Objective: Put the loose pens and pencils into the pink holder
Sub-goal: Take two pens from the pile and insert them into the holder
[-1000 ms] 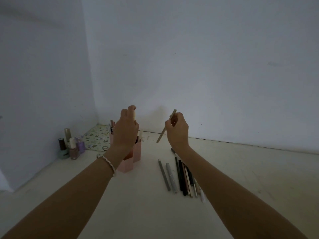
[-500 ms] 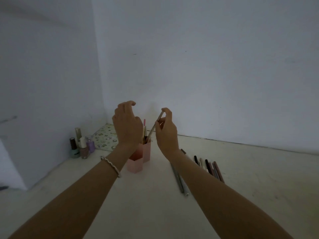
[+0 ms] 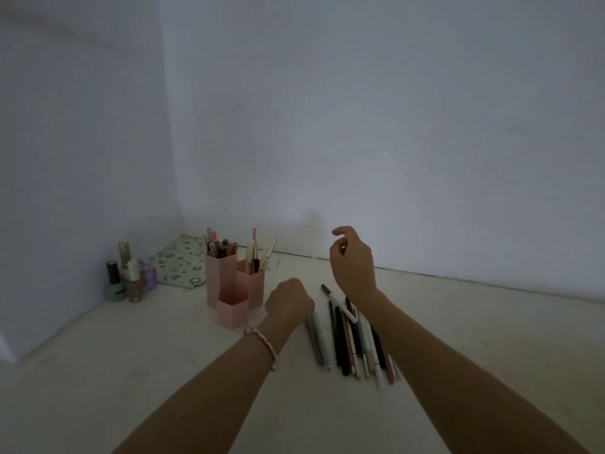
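The pink holder [image 3: 240, 286] has three hexagonal cups and stands left of centre. Its tall back cup and middle cup hold several pens and pencils [image 3: 253, 253]; the low front cup shows none. To its right, several loose pens and pencils [image 3: 355, 339] lie side by side on the surface, with two grey ones [image 3: 317, 339] at their left. My left hand [image 3: 289, 303] is low, at the top ends of the grey pens, and its fingers are hidden behind its back. Raised above the loose pens, my right hand [image 3: 352, 263] holds nothing, fingers curled apart.
Several nail polish bottles [image 3: 129, 276] stand at the left wall. A patterned pouch [image 3: 181, 260] lies in the corner behind the holder. White walls close the left and back sides of the pale surface [image 3: 163, 371].
The thin pencil has left my right hand and now leans in the holder's middle cup. My right hand has drawn back right. My left hand has dropped from the holder to the grey pens.
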`<state>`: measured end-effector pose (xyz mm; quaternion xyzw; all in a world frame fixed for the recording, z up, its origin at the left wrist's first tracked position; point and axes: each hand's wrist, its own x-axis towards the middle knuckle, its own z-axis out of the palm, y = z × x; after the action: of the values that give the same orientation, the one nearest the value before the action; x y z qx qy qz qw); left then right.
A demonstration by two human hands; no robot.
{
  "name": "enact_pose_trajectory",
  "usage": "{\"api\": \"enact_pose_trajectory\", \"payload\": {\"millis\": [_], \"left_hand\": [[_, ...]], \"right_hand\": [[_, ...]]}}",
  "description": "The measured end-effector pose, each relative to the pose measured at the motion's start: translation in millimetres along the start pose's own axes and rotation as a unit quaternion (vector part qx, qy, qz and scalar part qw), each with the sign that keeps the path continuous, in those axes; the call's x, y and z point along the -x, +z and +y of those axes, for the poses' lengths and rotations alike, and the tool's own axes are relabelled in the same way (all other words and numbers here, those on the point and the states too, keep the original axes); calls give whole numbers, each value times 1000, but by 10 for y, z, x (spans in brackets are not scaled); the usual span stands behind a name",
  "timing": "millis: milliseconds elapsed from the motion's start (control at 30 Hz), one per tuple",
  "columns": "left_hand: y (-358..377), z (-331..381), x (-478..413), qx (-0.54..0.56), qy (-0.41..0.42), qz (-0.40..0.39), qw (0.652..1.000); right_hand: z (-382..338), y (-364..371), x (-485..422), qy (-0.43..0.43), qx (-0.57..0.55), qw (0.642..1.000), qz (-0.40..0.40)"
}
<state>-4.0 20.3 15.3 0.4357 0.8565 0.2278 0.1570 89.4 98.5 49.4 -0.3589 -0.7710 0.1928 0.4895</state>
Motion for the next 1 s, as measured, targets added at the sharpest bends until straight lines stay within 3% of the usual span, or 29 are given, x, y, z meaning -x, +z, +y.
{"api": "enact_pose_trajectory", "payload": {"millis": [200, 333, 467, 633, 700, 833, 900, 1000], "left_hand": [[221, -46, 46, -34, 4, 28, 999], [-13, -9, -19, 1, 61, 52, 997], [-451, 73, -88, 102, 141, 110, 979], [-824, 58, -103, 206, 219, 223, 927], [-950, 20, -127, 224, 232, 270, 907], [-1177, -127, -202, 221, 241, 374, 868], [-1232, -222, -240, 205, 237, 403, 860], [-1203, -354, -282, 156, 233, 405, 870]], "right_hand": [[185, -78, 90, 21, 2, 999, -47], [210, -25, 140, 40, 47, 991, -116], [229, 95, 232, 57, 172, 942, -282], [260, 291, 475, 63, 229, 887, -396], [222, 340, 505, 80, 190, 905, -373], [-11, 273, 285, 102, 47, 984, -138], [-143, 206, 170, 75, -23, 996, -47], [-291, 193, 107, 34, -81, 996, 28]]}}
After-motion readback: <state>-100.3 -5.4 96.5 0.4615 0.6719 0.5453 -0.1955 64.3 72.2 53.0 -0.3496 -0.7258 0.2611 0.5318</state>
